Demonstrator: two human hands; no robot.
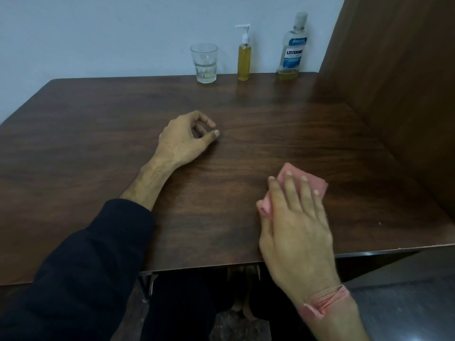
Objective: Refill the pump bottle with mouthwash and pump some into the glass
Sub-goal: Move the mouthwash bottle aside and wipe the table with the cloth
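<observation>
Lowest and nearest in the frame, your right hand (295, 217) lies flat, fingers straight, pressing a folded pink cloth (309, 182) onto the dark wooden table (98, 148) at lower right. Higher, near the centre, your left hand (183, 137) rests on the wood, fingers loosely curled around nothing. Far above both, along the table's back edge, three things stand upright in a row: a glass (204, 63) at upper centre, the yellow-filled pump bottle (244, 55) just right of it, and the Listerine mouthwash bottle (293, 46) further right. All stand well apart from both hands. The empty left hand looks nearer the pump bottle.
</observation>
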